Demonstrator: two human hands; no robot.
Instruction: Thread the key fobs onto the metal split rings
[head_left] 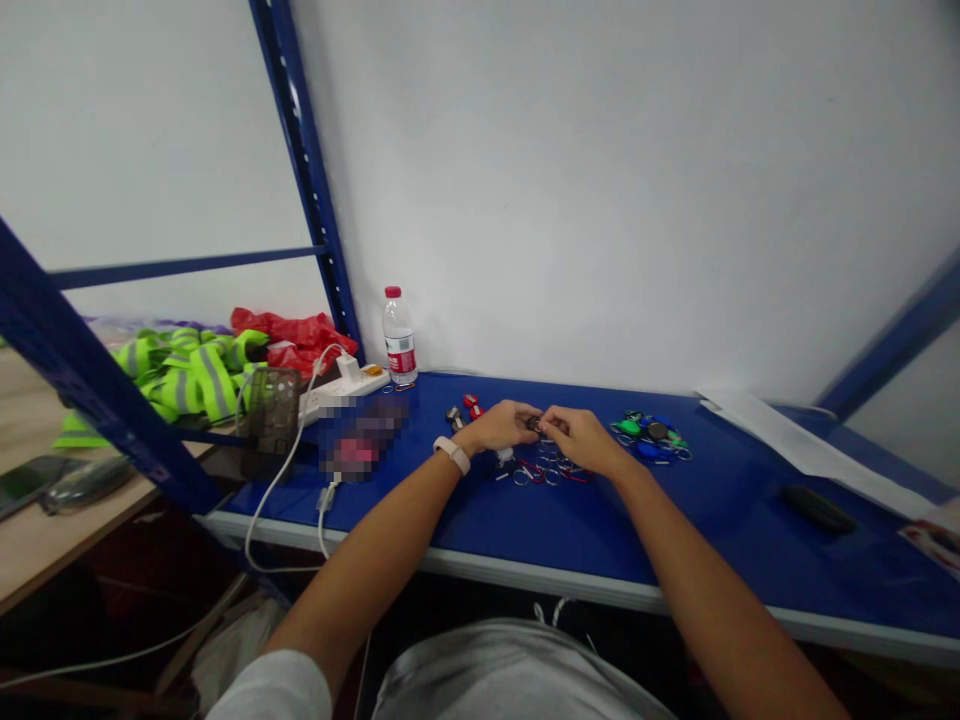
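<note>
Between left hand (pixel 501 427) and right hand (pixel 583 437), a barely visible dark piece (pixel 533 424)

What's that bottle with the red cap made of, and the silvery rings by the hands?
Bottle: probably smooth plastic, because it's see-through. Red cap: likely plastic too, one solid colour. Silvery rings: probably metal, since they're thin and shiny, though too small to be sure.
</note>
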